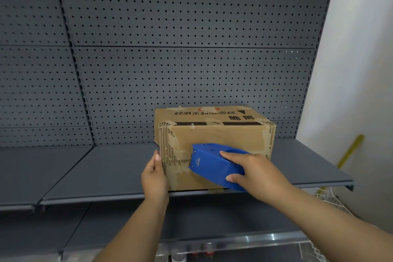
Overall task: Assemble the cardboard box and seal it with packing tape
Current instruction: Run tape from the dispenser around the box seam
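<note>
Cardboard box (214, 132) sits on a dark grey metal shelf (106, 168), right of the shelf's middle, its near bottom edge at the shelf's front edge. Box is closed; the near face is worn, outer paper torn off along the left and right edges so the corrugation shows, with patches of old clear tape residue. Top face carries printed characters, upside down to the camera, a black stripe and a black triangle.

Right hand (253, 174) is wrapped around a blue handheld tape dispenser (214, 166), fingers over its top, thumb on the near side. Dispenser's front end is against the near face of the box, roughly mid-height, left of centre. Whether tape is coming out cannot be told; the blade end is hidden against the cardboard.

Left hand (154, 176) is flat and unclenched, palm against the box's left near corner, fingers pointing up along the vertical edge, holding nothing.

Behind the shelf, grey perforated back panel (180, 59) runs the whole width. A second grey shelf section adjoins on the left. White wall (361, 70) to the right, with a yellow stick-like object (350, 151) leaning against it; what it is cannot be told. White wire rack (327, 198) partly visible below the shelf's right end. Lower shelf at the bottom edge shows blurred small items, not identifiable.
</note>
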### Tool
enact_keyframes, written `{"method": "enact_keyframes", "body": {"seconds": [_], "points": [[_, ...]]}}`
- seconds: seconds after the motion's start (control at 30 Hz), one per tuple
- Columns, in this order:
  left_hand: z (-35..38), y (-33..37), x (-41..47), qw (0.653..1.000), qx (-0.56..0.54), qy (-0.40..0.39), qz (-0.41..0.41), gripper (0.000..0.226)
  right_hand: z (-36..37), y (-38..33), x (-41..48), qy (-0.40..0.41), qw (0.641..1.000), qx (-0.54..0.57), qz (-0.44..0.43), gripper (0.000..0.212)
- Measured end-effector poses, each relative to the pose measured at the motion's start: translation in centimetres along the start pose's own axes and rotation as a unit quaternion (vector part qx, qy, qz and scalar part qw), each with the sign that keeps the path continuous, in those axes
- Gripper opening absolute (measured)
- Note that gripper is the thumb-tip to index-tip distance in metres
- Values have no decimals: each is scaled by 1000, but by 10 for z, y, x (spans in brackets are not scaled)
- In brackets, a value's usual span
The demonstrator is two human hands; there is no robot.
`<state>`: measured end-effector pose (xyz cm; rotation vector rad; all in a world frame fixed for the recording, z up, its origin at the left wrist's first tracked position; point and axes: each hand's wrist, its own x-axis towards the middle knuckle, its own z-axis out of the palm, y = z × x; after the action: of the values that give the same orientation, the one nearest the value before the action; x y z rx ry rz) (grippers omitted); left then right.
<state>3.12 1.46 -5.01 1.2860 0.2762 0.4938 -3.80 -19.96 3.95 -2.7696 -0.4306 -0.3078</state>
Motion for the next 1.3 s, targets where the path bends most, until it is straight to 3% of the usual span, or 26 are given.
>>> {"method": "enact_keyframes", "body": {"seconds": [0.17,0.23,0.3,0.33,0.47,0.73,0.9,1.3], "points": [[8,5,-3,994,-93,41,-34,56,1,-2,1,3,1000,-4,-7,62],[9,5,-3,990,-118,72,-36,44,2,-2,1,3,1000,-5,-8,62],[9,4,-2,992,-79,100,-19,13,2,-2,1,3,1000,-8,-11,62],[9,3,-4,993,-44,106,-6,13,2,-2,1,2,1000,-10,-12,62],[10,-1,-12,992,64,96,53,42,3,-2,1,7,1000,-15,-16,62],[10,6,-7,947,270,79,155,43,5,-4,-2,12,998,-41,-36,61],[19,6,2,949,264,-23,173,66,7,-1,-2,7,996,-71,-58,60],[25,-2,12,943,279,10,182,50,4,16,0,-18,992,-82,-97,60]]}}
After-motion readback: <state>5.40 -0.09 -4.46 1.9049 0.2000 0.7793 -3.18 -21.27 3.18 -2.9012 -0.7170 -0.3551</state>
